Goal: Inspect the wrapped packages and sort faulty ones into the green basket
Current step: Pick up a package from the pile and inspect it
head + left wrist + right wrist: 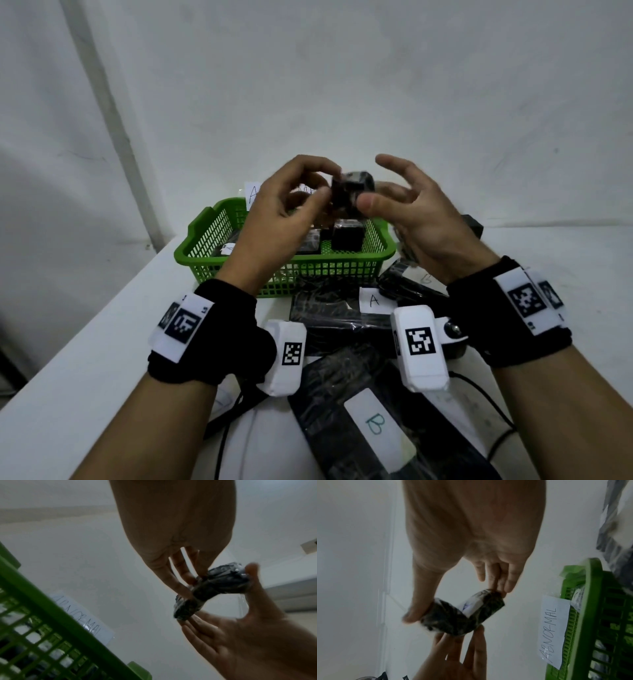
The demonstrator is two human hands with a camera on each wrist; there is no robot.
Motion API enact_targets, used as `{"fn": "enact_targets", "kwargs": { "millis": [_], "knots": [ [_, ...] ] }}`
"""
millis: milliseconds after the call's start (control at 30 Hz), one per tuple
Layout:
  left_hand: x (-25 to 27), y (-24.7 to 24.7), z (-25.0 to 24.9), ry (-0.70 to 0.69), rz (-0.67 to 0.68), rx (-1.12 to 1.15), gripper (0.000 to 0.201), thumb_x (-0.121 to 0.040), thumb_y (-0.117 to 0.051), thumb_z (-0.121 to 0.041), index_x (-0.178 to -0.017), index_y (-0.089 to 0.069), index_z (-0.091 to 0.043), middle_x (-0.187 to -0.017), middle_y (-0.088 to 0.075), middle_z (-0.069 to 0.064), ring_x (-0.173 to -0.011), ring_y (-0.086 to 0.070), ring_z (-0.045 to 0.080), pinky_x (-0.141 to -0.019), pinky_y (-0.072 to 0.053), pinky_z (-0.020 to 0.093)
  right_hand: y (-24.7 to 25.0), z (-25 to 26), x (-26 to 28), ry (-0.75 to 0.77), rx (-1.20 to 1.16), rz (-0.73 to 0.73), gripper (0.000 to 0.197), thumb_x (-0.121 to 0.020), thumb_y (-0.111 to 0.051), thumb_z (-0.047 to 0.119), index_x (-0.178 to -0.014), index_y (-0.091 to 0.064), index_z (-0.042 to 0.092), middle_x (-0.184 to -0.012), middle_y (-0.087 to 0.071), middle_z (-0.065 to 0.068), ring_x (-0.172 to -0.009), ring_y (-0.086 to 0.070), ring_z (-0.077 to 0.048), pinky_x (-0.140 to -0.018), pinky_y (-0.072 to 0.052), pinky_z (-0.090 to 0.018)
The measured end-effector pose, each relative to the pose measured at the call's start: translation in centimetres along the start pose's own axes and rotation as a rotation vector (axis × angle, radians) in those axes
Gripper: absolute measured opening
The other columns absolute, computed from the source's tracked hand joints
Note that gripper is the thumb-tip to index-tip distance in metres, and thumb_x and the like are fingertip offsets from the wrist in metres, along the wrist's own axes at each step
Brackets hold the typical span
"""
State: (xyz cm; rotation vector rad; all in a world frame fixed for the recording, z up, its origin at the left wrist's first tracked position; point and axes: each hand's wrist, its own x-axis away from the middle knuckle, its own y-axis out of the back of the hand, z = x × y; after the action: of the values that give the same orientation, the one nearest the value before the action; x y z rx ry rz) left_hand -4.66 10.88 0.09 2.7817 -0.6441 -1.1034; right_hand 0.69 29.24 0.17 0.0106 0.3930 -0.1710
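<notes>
**Both hands holding a small wrapped package above the green basket**

A small dark package wrapped in clear plastic film (351, 192) is being held in the air between both hands, above the far side of the green plastic lattice basket (202, 253). The left hand (291, 205) is pinching the package's left end with curled fingers and thumb. The right hand (407, 209) is gripping the right end, its thumb pressing on the near face while the middle fingers are touching the far side; the index finger is sticking up loosely, clear of the package. In the right wrist view the package (462, 615) is showing a white label on one face, its writing too blurred to read.

The basket is sitting on a white table (85, 359) and is holding several other dark wrapped packages (347, 234). A white paper sign reading "ABNORMAL" (554, 631) is hanging on the basket's far wall.

Nearer the person, more film-wrapped dark packages are lying on the table: a flat one with a white label marked "A" (375, 300) just in front of the basket, and a long one with a white label marked "B" (375, 425) closest to the camera. Black wrist straps with white coded tags (186, 323) are sitting on both wrists.
</notes>
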Motion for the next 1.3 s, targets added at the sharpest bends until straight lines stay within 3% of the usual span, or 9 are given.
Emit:
{"fn": "enact_targets", "kwargs": {
  "millis": [67, 233, 467, 533, 633, 800, 967, 1100, 1300],
  "knots": [
    [-0.1, 0.3, -0.1, 0.082, -0.050, 0.106, 0.016, -0.102, -0.054, -0.012, -0.116, -0.060, -0.013, -0.097, -0.061, 0.007, -0.079, -0.070, 0.015, -0.077, -0.059, 0.032, 0.2, -0.1, 0.0, 0.066, 0.018, -0.067, 0.101, -0.052, -0.094, 0.030, -0.141, -0.047, 0.021, -0.112, -0.076, 0.000, -0.102, -0.072, -0.015, -0.085, -0.056, -0.025],
    [-0.3, 0.6, -0.2, 0.359, 0.082, 0.221, 0.042, -0.095, -0.056, -0.042, -0.121, -0.062, -0.010, -0.098, -0.068, 0.009, -0.075, -0.070, 0.022, -0.072, -0.062, 0.029, 0.2, -0.4, 0.1, 0.196, 0.123, -0.023, 0.093, -0.057, -0.092, 0.024, -0.139, -0.048, 0.024, -0.136, -0.063, 0.007, -0.125, -0.060, -0.006, -0.106, -0.046, -0.028],
    [-0.1, 0.0, -0.2, 0.308, 0.099, 0.210, 0.047, -0.079, -0.068, -0.038, -0.120, -0.063, -0.016, -0.093, -0.072, 0.001, -0.076, -0.069, 0.013, -0.073, -0.058, 0.027, -0.5, -0.5, 0.3, 0.177, 0.242, 0.132, 0.100, -0.067, -0.080, 0.050, -0.153, -0.029, 0.042, -0.157, -0.036, 0.019, -0.142, -0.039, 0.001, -0.106, -0.044, -0.023],
    [0.0, 0.0, -0.1, 0.289, 0.129, 0.195, 0.041, -0.083, -0.071, -0.029, -0.122, -0.062, -0.020, -0.092, -0.071, -0.001, -0.086, -0.071, 0.013, -0.077, -0.057, 0.026, -0.5, -0.4, 0.1, 0.132, 0.207, 0.030, 0.095, -0.073, -0.075, 0.057, -0.154, -0.033, 0.032, -0.151, -0.050, 0.009, -0.133, -0.054, -0.005, -0.106, -0.047, -0.034],
    [0.1, 0.0, 0.0, 0.267, 0.152, 0.141, 0.042, -0.084, -0.074, -0.024, -0.124, -0.061, -0.020, -0.092, -0.072, -0.005, -0.092, -0.071, 0.013, -0.082, -0.058, 0.031, -0.4, -0.2, -0.1, 0.134, 0.208, -0.082, 0.063, -0.083, -0.080, 0.038, -0.136, -0.059, 0.013, -0.108, -0.078, -0.002, -0.103, -0.073, -0.011, -0.093, -0.052, -0.034],
    [0.1, -0.6, 0.1, 0.258, 0.143, 0.118, 0.039, -0.089, -0.071, -0.011, -0.126, -0.057, -0.011, -0.095, -0.075, -0.003, -0.090, -0.073, 0.014, -0.080, -0.058, 0.031, -0.6, -0.1, 0.1, 0.230, 0.223, -0.198, 0.041, -0.078, -0.086, 0.018, -0.115, -0.071, 0.008, -0.074, -0.072, 0.001, -0.072, -0.073, -0.012, -0.073, -0.058, -0.031],
    [0.2, -0.4, 0.1, 0.174, 0.145, 0.006, 0.042, -0.088, -0.074, -0.010, -0.125, -0.058, -0.022, -0.111, -0.072, -0.005, -0.101, -0.072, 0.016, -0.089, -0.059, 0.035, -0.5, 1.0, 0.5, 0.188, 0.209, -0.086, 0.035, -0.081, -0.082, 0.028, -0.113, -0.070, 0.018, -0.100, -0.077, -0.003, -0.095, -0.075, -0.019, -0.089, -0.060, -0.043],
    [0.1, -0.4, 0.1, 0.050, 0.090, -0.064, 0.047, -0.082, -0.076, 0.001, -0.115, -0.056, -0.026, -0.112, -0.069, -0.004, -0.108, -0.067, 0.007, -0.091, -0.056, 0.029, 0.3, 1.1, 0.3, -0.110, 0.061, 0.133, 0.086, -0.045, -0.072, 0.088, -0.118, -0.065, 0.043, -0.136, -0.064, 0.007, -0.123, -0.063, -0.024, -0.103, -0.049, -0.056],
    [0.2, -0.4, 0.3, -0.074, 0.080, -0.037, 0.042, -0.083, -0.072, 0.007, -0.113, -0.057, -0.019, -0.116, -0.065, 0.002, -0.121, -0.060, 0.015, -0.100, -0.054, 0.042, 0.1, 0.6, 0.4, -0.143, 0.021, 0.275, 0.110, -0.035, -0.079, 0.082, -0.128, -0.063, 0.025, -0.122, -0.074, -0.004, -0.110, -0.072, -0.026, -0.103, -0.052, -0.044]
  ]
}}
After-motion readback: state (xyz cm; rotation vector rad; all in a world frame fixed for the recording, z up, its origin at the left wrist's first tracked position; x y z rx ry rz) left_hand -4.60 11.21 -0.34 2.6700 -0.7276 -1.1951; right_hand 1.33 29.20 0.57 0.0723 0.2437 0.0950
